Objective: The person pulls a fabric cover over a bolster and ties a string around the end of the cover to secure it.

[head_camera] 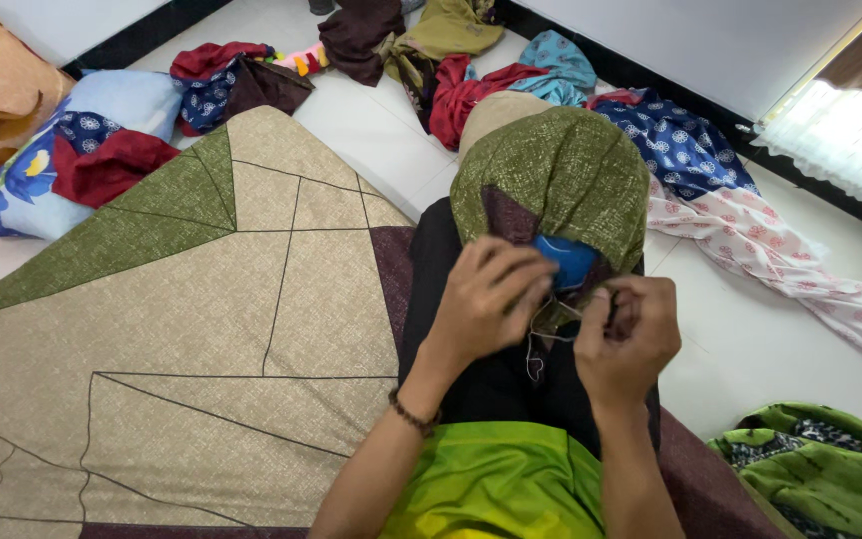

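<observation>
A large cloth cover with beige, olive and maroon patches [202,299] lies spread over the floor and over my raised knee [561,170]. My left hand [486,299] pinches the bunched edge of the cover just below the knee, next to a blue object [571,262] that shows through the opening. My right hand [631,334] is closed on the same bunched edge beside it, and a thin thread [533,351] hangs down between the two hands. A dark beaded bracelet [413,414] sits on my left wrist.
Heaps of coloured clothes lie at the far side: maroon and blue [226,75], olive and brown [421,35], red and teal [511,85]. A blue floral pillow [72,150] is at the left, a pink printed cloth [780,260] and a green garment [820,469] at the right.
</observation>
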